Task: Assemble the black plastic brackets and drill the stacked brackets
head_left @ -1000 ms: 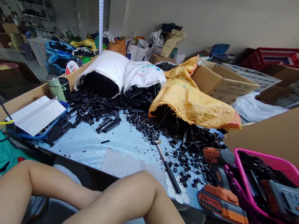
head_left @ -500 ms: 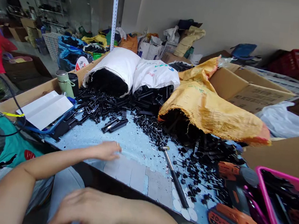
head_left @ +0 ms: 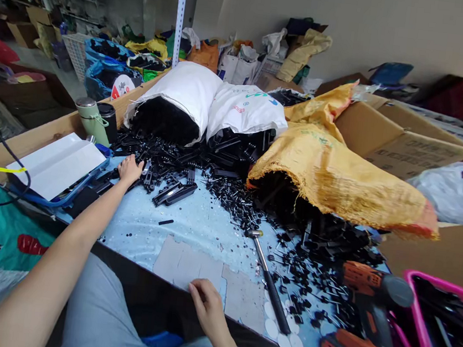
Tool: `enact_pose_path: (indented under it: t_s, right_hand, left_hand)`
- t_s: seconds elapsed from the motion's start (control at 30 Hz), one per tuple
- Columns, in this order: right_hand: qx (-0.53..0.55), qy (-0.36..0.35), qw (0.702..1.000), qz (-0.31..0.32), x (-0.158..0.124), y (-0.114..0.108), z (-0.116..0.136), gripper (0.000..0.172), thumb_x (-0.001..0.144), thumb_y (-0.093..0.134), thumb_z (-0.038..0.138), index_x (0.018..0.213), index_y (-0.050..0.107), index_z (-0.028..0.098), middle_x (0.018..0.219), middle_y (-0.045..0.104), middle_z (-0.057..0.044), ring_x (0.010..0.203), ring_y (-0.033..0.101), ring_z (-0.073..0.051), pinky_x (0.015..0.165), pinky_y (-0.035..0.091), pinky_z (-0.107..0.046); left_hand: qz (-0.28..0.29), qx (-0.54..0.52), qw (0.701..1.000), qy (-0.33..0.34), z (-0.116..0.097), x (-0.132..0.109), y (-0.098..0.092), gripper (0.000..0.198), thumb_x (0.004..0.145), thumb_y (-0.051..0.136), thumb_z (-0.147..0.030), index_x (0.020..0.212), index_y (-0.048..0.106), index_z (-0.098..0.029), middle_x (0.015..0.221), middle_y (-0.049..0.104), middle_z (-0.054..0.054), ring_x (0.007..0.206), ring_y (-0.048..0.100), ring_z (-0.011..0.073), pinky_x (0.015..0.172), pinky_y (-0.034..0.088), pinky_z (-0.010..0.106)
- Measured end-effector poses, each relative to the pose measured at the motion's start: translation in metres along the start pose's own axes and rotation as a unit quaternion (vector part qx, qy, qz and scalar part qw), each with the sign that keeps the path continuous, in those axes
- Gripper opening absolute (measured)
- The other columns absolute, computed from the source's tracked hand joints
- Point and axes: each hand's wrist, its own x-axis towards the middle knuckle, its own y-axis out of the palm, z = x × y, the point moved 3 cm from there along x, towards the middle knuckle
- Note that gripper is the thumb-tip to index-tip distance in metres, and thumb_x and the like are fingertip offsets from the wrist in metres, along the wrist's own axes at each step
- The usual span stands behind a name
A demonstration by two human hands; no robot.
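Observation:
My left hand (head_left: 130,170) reaches into the far-left pile of black plastic parts (head_left: 162,154), its fingers bent down onto them. Whatever its fingertips close around is hidden in the pile. My right hand (head_left: 207,303) hovers at the table's front edge beside the grey patches (head_left: 190,263), fingers loosely curved and apart, nothing visible in them. Between the hands, a small black strip (head_left: 165,222) lies on the blue tabletop (head_left: 134,223). Larger black pieces (head_left: 174,193) rest just right of my left hand. A hammer (head_left: 271,284) with a black handle lies right of my right hand.
White sacks (head_left: 183,87) and a yellow sack (head_left: 332,168) spill black parts at the back. An orange cordless drill (head_left: 366,345) and a pink-rimmed basket (head_left: 412,294) stand at right. White paper (head_left: 59,165) and a green flask (head_left: 92,120) are at left.
My left hand has moved away and left from the table's middle to the pile. My right hand has swung right to the front edge. The small black strip now shows.

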Motion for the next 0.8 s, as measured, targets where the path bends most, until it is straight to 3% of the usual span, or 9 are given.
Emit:
enact_pose_path:
  t_s: [0.17, 0.27, 0.37, 0.47, 0.53, 0.6, 0.7, 0.8]
  right_hand:
    - [-0.003, -0.087, 0.993, 0.081, 0.053, 0.010, 0.035, 0.016, 0.092, 0.046, 0.028, 0.081, 0.057, 0.022, 0.079, 0.063, -0.003, 0.075, 0.061, -0.018, 0.068, 0.048, -0.028]
    - [-0.073, -0.135, 0.984, 0.092, 0.111, 0.008, 0.048, 0.016, 0.093, 0.045, 0.023, 0.087, 0.059, 0.018, 0.082, 0.064, -0.002, 0.074, 0.059, -0.013, 0.068, 0.046, -0.021]
    - [-0.123, -0.136, 0.981, 0.061, 0.185, 0.000, 0.052, 0.021, 0.093, 0.041, 0.023, 0.100, 0.058, 0.011, 0.091, 0.062, -0.004, 0.079, 0.056, -0.011, 0.075, 0.043, -0.022]
    - [-0.173, -0.137, 0.975, 0.027, 0.261, -0.009, 0.058, 0.027, 0.093, 0.039, 0.019, 0.109, 0.055, 0.005, 0.106, 0.056, -0.010, 0.100, 0.051, -0.015, 0.090, 0.037, -0.027]
    - [-0.249, -0.149, 0.957, 0.015, 0.305, -0.010, 0.064, 0.028, 0.092, 0.041, 0.014, 0.116, 0.052, 0.007, 0.116, 0.052, -0.015, 0.108, 0.045, -0.020, 0.093, 0.035, -0.033]
    - [-0.343, -0.166, 0.924, 0.017, 0.341, -0.007, 0.069, 0.030, 0.091, 0.038, 0.009, 0.118, 0.051, 0.010, 0.119, 0.052, -0.017, 0.109, 0.042, -0.024, 0.091, 0.036, -0.037]
    - [-0.400, -0.186, 0.896, 0.042, 0.378, 0.002, 0.073, 0.030, 0.092, 0.032, 0.006, 0.111, 0.055, 0.009, 0.117, 0.053, -0.018, 0.108, 0.040, -0.026, 0.089, 0.034, -0.041]
    - [-0.397, -0.208, 0.891, 0.067, 0.396, 0.004, 0.076, 0.025, 0.091, 0.036, 0.006, 0.103, 0.058, 0.008, 0.125, 0.049, -0.018, 0.112, 0.038, -0.026, 0.091, 0.033, -0.041]
  left_hand:
    - [0.042, 0.005, 0.999, 0.021, -0.011, -0.024, 0.010, 0.037, 0.092, 0.046, -0.034, 0.110, 0.051, -0.002, 0.108, 0.060, 0.019, 0.102, 0.054, 0.0273, 0.091, 0.038, 0.040]
    - [0.045, 0.002, 0.999, 0.014, -0.012, -0.031, -0.001, 0.030, 0.092, 0.046, -0.030, 0.102, 0.054, -0.003, 0.100, 0.062, 0.020, 0.098, 0.056, 0.0288, 0.088, 0.040, 0.040]
    - [0.023, -0.012, 1.000, 0.017, -0.017, -0.050, -0.021, 0.031, 0.096, 0.037, -0.029, 0.111, 0.049, -0.005, 0.105, 0.060, 0.019, 0.102, 0.054, 0.0274, 0.088, 0.039, 0.039]
    - [0.024, -0.059, 0.996, 0.056, -0.032, -0.097, -0.034, 0.027, 0.096, 0.036, -0.033, 0.112, 0.046, -0.013, 0.106, 0.061, 0.011, 0.096, 0.057, 0.0218, 0.083, 0.042, 0.032]
    - [0.091, -0.164, 0.969, 0.162, -0.051, -0.143, -0.033, 0.020, 0.094, 0.041, -0.031, 0.104, 0.048, -0.016, 0.100, 0.062, 0.009, 0.091, 0.058, 0.0212, 0.080, 0.044, 0.032]
    - [0.142, -0.177, 0.949, 0.221, -0.067, -0.191, -0.026, 0.010, 0.088, 0.051, -0.028, 0.092, 0.051, -0.019, 0.090, 0.062, 0.004, 0.082, 0.059, 0.0183, 0.074, 0.046, 0.029]
    - [0.204, -0.134, 0.916, 0.317, -0.086, -0.246, -0.011, 0.005, 0.086, 0.055, -0.023, 0.083, 0.052, -0.019, 0.086, 0.061, 0.005, 0.083, 0.058, 0.0207, 0.073, 0.047, 0.032]
    - [0.209, -0.073, 0.907, 0.358, -0.094, -0.270, -0.001, 0.005, 0.086, 0.056, -0.022, 0.087, 0.054, -0.018, 0.091, 0.061, 0.008, 0.091, 0.056, 0.0249, 0.075, 0.048, 0.038]
